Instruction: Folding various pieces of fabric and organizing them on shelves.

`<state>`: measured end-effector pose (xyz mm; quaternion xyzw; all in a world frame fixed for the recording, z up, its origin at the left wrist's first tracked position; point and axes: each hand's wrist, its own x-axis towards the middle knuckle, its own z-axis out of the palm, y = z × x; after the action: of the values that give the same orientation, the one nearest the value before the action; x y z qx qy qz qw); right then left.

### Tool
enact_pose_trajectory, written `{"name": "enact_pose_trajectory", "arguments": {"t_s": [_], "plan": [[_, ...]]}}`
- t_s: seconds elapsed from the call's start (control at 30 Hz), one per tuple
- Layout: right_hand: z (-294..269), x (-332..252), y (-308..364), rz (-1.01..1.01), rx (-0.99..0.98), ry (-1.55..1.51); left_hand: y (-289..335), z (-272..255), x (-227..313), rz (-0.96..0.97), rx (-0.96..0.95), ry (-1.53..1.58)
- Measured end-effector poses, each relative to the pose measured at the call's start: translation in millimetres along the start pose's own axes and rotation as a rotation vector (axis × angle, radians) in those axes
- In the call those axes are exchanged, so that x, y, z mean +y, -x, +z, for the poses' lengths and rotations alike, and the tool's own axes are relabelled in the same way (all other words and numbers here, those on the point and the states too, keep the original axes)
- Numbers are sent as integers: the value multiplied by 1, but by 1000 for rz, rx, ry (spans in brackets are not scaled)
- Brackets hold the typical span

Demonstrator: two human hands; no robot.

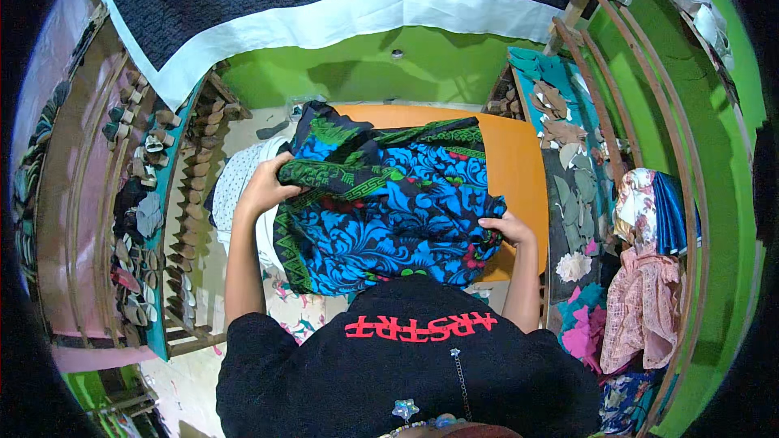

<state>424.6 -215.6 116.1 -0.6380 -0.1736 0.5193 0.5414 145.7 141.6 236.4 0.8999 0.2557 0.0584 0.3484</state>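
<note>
A blue, black and green patterned cloth point(389, 219) spreads out in front of me, with leaf and flower motifs and a green border. My left hand point(270, 186) is closed on its upper left edge, where the border is folded and bunched. At the right edge, my right hand point(511, 229) pinches the cloth between thumb and fingers. Beneath the cloth lies an orange board or tabletop point(519, 170), partly covered. To the left of the cloth, a white dotted fabric point(243, 174) shows behind my left forearm.
Wooden racks holding many shoe-shaped pieces point(191, 219) stand on the left. On the right, a shelf carries cut scraps point(574, 186), a pink lace cloth point(641, 304) and a floral cloth point(634, 207). A dark cloth with a white border point(243, 28) hangs ahead, before a green wall point(365, 73).
</note>
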Motion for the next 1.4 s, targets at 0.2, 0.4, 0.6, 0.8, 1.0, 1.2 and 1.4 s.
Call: {"name": "enact_pose_trajectory", "arguments": {"t_s": [0.2, 0.4, 0.6, 0.8, 1.0, 1.2, 1.4], "plan": [[-6, -19, -5, -101, -141, -25, 5, -41, -22, -44, -558, 361], [-14, -41, -80, -188, -13, 64, -95, 11, -107, -172, 143, -47], [-14, 10, -154, -108, 431, 231, -114, 74, -200, -695, -121, -112], [-36, 7, -160, -95, 259, 269, -96, 88, -173, -474, 7, -108], [-46, -36, -174, -177, 786, 208, -105, 77, -174, -260, 398, 498], [-61, 40, -146, -158, 843, 180, -34, 90, -170, -330, 677, 43], [4, 66, -41, -64, 547, 129, 127, 109, -177, -1015, -55, 367]]}}
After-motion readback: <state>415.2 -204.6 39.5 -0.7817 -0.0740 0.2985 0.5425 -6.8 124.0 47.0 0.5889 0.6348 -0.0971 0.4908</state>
